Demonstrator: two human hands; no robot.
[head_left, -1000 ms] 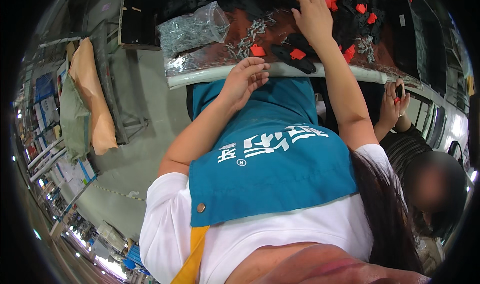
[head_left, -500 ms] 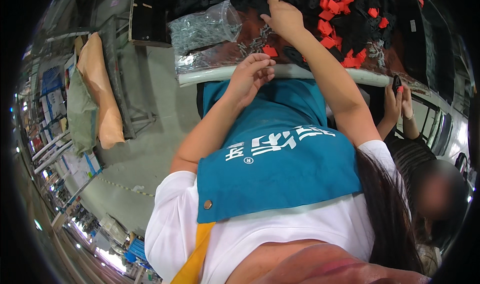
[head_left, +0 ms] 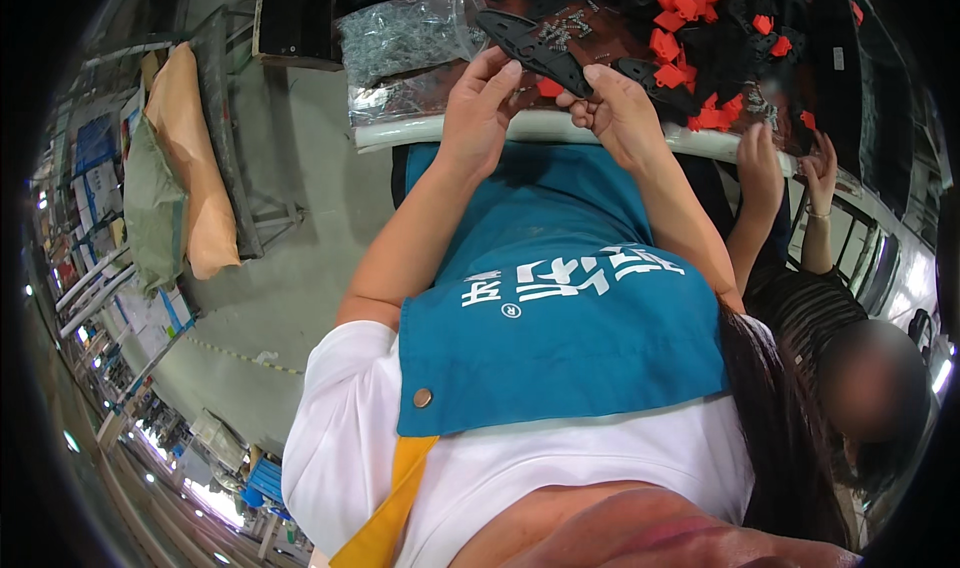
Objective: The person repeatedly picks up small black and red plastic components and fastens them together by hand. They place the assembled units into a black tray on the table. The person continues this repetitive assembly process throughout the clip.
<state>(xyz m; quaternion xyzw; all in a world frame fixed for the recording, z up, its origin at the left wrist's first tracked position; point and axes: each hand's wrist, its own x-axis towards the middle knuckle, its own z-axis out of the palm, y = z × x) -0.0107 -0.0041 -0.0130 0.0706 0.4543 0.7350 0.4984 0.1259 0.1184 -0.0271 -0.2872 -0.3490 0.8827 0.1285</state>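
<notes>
A long, flat black plastic part (head_left: pixel 535 53) with cut-outs slants above the front of the table. My right hand (head_left: pixel 620 108) pinches its near right end between thumb and fingers. Close to the part's left edge, my left hand (head_left: pixel 482 108) has its thumb and curled fingers drawn together; what they hold, if anything, is hidden. Below the part lies a small red plastic piece (head_left: pixel 549 87). Several small metal screws or springs (head_left: pixel 566 30) are scattered just beyond it.
A clear plastic bag of small metal parts (head_left: pixel 405 38) lies at the left. Red pieces (head_left: pixel 665 43) and black parts are heaped to the right. A white padded edge (head_left: pixel 420 131) runs along the table front. At the right are a co-worker's hands (head_left: pixel 762 173).
My right hand has come back from the black heap with the black part. My left hand has moved slightly up beside it. The co-worker's hands have moved apart and onto the table edge.
</notes>
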